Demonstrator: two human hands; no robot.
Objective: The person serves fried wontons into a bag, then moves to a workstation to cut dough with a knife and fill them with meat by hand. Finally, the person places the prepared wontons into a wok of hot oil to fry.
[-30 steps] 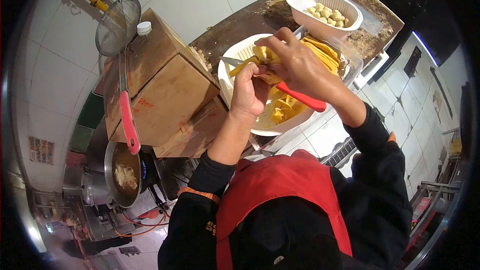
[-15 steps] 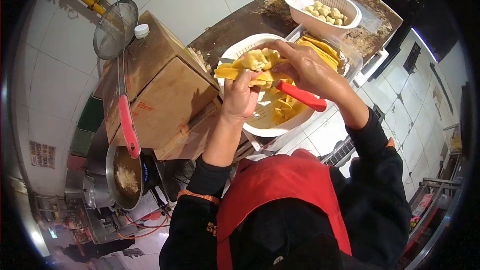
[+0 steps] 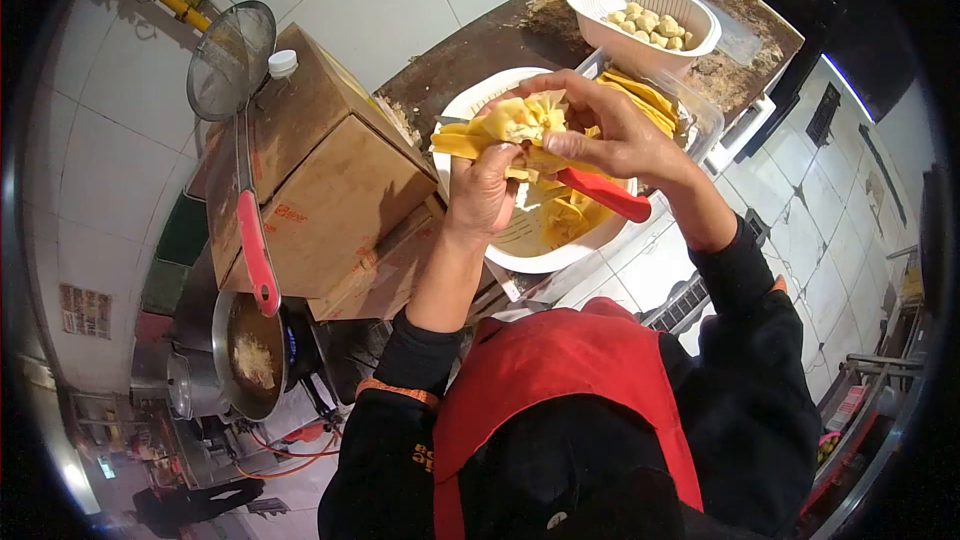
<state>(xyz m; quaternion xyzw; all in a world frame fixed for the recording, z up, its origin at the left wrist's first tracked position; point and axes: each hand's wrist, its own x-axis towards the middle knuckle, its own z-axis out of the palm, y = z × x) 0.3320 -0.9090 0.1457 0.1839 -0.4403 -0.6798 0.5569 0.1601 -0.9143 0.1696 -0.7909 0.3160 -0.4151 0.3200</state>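
Standing over cluttered counter, person in red apron folds stuffed wrapper. Large white colander below hands already holds several finished yellow pieces; stack of unfilled sheets waits beside it, white basket of round balls beyond, so work looks partway, plenty left. Left hand closed under yellow wrapper, held above colander. Right hand pinches wrapper's edge, also clamping red-handled knife. Wrapper: thin, floppy, pale filling showing at centre, not yet sealed.
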